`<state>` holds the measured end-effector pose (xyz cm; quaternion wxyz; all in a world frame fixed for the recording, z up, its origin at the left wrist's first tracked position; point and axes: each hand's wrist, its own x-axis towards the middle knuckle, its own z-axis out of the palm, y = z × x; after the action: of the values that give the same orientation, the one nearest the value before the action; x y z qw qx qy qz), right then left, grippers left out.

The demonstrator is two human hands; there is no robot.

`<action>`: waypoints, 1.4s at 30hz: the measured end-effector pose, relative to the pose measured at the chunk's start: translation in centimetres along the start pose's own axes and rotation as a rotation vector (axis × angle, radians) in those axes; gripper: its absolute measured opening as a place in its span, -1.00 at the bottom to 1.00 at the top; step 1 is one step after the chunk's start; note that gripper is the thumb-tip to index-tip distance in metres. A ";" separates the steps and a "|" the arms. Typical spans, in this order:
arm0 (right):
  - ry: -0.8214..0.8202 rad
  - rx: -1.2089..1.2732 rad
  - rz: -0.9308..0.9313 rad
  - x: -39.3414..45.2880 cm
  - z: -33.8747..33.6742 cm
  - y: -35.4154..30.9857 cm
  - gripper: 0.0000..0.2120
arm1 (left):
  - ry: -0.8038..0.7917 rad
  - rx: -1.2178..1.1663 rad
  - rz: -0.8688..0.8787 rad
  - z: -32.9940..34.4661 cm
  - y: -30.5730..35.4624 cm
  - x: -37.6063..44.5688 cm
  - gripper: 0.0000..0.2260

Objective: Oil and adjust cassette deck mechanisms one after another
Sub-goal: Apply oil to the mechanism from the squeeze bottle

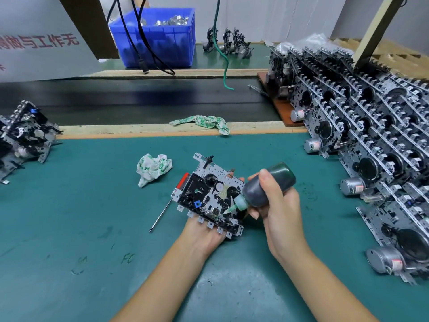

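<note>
Two hands at work over green-matted desk. Left hand palm up beneath grey metal cassette deck mechanism with black gears, fingers cupped round its underside, lifting it just above desk. Right hand wrapped tight round dark green squeeze bottle of oil, tilted down-left, pale green nozzle tip touching mechanism's near edge. Thin metal rod on desk by mechanism's left. Crumpled white-green rag near. Stacked rows of mechanisms at right.
</note>
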<state>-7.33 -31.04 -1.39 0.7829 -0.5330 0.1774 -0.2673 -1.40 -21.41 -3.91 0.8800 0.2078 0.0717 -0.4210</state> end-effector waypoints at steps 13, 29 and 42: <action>-0.009 0.237 0.055 0.3 -0.9 -0.8 -0.63 | 0.005 -0.112 -0.063 -0.6 0.0 0.3 -0.75; 0.019 -0.364 -0.158 3.2 -3.4 0.6 -0.64 | 0.289 1.367 0.799 1.5 0.9 -1.1 -0.82; -0.011 -0.844 -0.566 0.2 -3.2 -1.6 -0.64 | 0.179 1.846 0.720 -0.3 2.9 -2.6 -0.74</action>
<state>-9.30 -33.97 -1.06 0.3971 -0.8314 0.1145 -0.3715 -0.81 -17.74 -2.53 0.4402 0.8514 -0.2853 -0.0026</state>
